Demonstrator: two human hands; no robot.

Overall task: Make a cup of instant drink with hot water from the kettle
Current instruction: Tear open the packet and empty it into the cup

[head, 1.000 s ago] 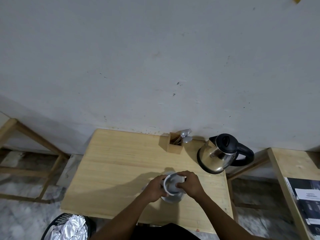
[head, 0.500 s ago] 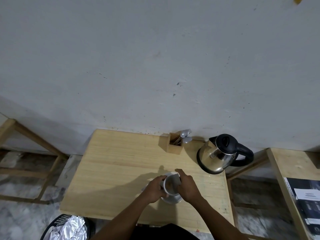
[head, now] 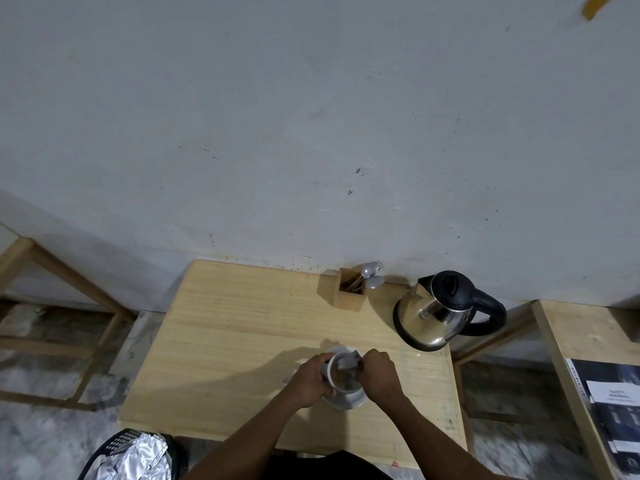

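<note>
Two bare forearms come in from the bottom edge, without sleeves, watch, bracelet or rings that can be made out. The left hand (head: 311,379) and the right hand (head: 379,375) wear no gloves. Between the forearms, at the bottom edge, a patch of black clothing (head: 325,465) covers the torso.

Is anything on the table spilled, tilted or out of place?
Nothing stands out. The kettle and spoon holder stand upright, and both hands hold the cup over its saucer. No spill shows.
</note>
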